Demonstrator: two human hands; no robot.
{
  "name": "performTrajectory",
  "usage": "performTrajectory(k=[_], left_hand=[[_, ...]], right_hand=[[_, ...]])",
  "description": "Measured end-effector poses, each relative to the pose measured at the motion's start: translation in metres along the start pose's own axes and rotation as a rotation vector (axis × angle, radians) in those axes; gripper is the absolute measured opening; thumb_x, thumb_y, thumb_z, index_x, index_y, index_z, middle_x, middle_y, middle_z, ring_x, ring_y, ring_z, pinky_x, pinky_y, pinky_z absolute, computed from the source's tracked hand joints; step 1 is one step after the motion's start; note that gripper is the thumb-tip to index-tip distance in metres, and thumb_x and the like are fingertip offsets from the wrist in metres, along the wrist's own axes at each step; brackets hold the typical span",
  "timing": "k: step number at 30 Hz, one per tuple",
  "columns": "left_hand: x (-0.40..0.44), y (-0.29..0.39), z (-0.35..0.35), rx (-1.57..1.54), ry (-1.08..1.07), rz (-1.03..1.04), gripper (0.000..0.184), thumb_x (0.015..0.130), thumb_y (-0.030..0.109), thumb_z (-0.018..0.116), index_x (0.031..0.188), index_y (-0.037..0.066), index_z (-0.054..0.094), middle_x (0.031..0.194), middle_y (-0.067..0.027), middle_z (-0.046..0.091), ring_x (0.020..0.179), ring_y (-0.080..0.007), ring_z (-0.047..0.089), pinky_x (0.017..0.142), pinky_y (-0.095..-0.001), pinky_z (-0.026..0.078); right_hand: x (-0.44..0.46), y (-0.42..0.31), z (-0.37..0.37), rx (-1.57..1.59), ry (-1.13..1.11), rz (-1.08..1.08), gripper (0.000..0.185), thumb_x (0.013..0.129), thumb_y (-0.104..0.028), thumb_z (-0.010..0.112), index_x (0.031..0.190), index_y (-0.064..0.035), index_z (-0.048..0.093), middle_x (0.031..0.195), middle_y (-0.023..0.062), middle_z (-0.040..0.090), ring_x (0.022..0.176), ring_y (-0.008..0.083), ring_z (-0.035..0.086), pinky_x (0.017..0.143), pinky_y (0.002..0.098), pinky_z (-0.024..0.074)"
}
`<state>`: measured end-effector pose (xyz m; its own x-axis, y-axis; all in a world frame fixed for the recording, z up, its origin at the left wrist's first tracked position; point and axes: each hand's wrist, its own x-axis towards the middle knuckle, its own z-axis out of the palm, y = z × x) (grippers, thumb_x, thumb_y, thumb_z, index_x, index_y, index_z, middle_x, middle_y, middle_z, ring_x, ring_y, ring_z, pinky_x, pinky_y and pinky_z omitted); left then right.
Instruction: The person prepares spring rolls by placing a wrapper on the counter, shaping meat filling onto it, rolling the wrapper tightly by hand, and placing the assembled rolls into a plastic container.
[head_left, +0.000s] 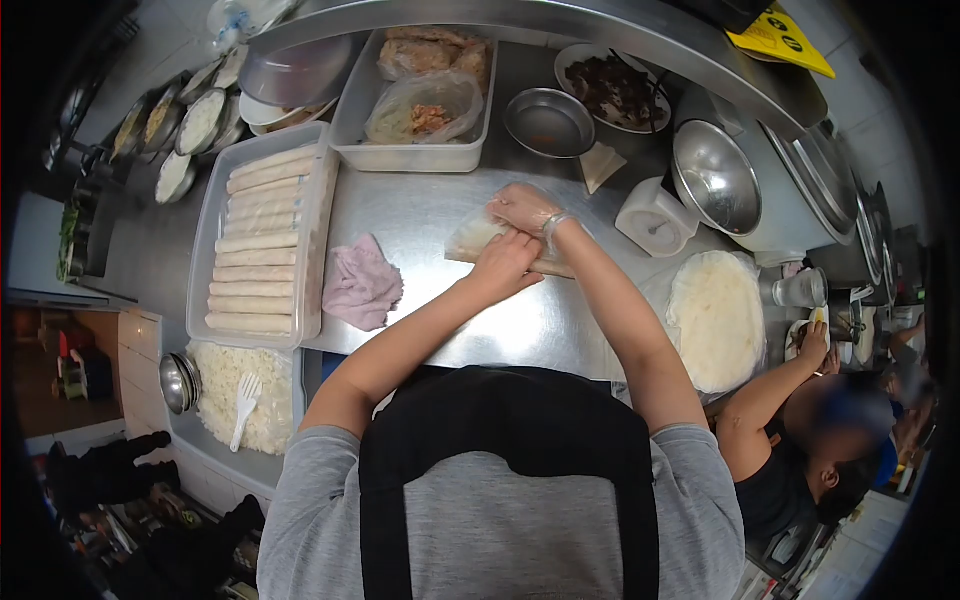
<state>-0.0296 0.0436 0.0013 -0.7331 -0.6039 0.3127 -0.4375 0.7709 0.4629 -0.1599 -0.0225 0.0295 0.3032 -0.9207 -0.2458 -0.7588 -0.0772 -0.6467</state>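
Observation:
On the steel counter, a thin pale wrapper sheet (470,238) lies partly under both hands. My left hand (507,266) rests on its near edge, fingers bent and pressed together over the wrapper. Just beyond it, my right hand (524,208) wears a clear plastic glove and is curled over the far part of the sheet; whatever lies beneath its fingers is hidden. A pink cloth (362,282) sits to the left of the hands. Farther left, a plastic tub (325,240) holds several long pale rolls (256,255) in rows.
Behind stand a tub with bagged filling (411,157), a metal bowl (550,123) and a plate of dark food (612,88). At right are a scale (656,218), a stack of round wrappers (715,320) and a co-worker's arm (765,408). Shredded food (225,395) fills a tray at lower left.

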Motion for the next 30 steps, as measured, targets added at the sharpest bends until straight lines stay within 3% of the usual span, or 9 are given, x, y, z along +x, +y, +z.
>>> performTrajectory(k=[2,5,10,17,19,30], left_hand=[[-0.003,-0.007,-0.012,-0.018,-0.043,-0.021,0.041,0.066,0.029,0.079,0.090,0.006,0.056,0.096,-0.0126,0.056,0.098,-0.0317,0.053,0.083,-0.0425,0.043],[-0.016,-0.029,-0.045,0.037,-0.133,-0.113,0.041,0.064,0.028,0.079,0.090,0.008,0.057,0.097,-0.0107,0.057,0.096,-0.0313,0.053,0.082,-0.0429,0.043],[-0.036,-0.044,-0.063,-0.045,-0.141,-0.091,0.030,0.069,0.016,0.075,0.090,0.006,0.057,0.090,-0.0112,0.058,0.090,-0.0306,0.055,0.080,-0.0397,0.045],[-0.034,-0.040,-0.062,-0.056,-0.149,-0.106,0.028,0.069,0.017,0.076,0.088,0.005,0.059,0.088,-0.0122,0.059,0.090,-0.0303,0.056,0.080,-0.0395,0.046],[-0.032,-0.038,-0.063,-0.005,-0.212,-0.174,0.028,0.068,0.017,0.077,0.086,0.004,0.060,0.087,-0.0126,0.061,0.090,-0.0302,0.057,0.080,-0.0394,0.046],[-0.009,-0.027,-0.044,-0.155,-0.236,-0.171,0.030,0.064,0.016,0.080,0.084,0.002,0.062,0.084,-0.0140,0.062,0.085,-0.0297,0.060,0.076,-0.0389,0.048]], right_hand=[[0.003,0.004,-0.003,0.047,-0.009,0.027,0.036,0.086,-0.034,0.055,0.084,0.0005,0.065,0.080,0.0167,0.066,0.073,0.0273,0.061,0.071,0.0391,0.0454],[0.006,0.015,-0.009,-0.005,-0.012,0.012,0.040,0.082,-0.038,0.054,0.084,-0.0004,0.068,0.088,0.0209,0.065,0.083,0.0350,0.062,0.077,0.0422,0.0463],[0.008,0.018,-0.011,-0.003,-0.022,0.012,0.037,0.082,-0.035,0.053,0.080,-0.0013,0.068,0.086,0.0205,0.065,0.080,0.0329,0.062,0.075,0.0404,0.0467],[0.003,0.013,-0.014,-0.013,-0.017,0.024,0.038,0.081,-0.037,0.054,0.080,-0.0019,0.069,0.086,0.0187,0.066,0.080,0.0311,0.063,0.075,0.0391,0.0468],[0.004,0.014,-0.013,-0.030,-0.018,0.044,0.037,0.085,-0.037,0.053,0.080,-0.0022,0.066,0.078,0.0147,0.063,0.072,0.0230,0.057,0.070,0.0361,0.0441],[0.010,0.022,-0.011,0.020,-0.058,0.011,0.036,0.084,-0.036,0.054,0.080,-0.0025,0.067,0.074,0.0121,0.063,0.068,0.0203,0.057,0.067,0.0348,0.0445]])
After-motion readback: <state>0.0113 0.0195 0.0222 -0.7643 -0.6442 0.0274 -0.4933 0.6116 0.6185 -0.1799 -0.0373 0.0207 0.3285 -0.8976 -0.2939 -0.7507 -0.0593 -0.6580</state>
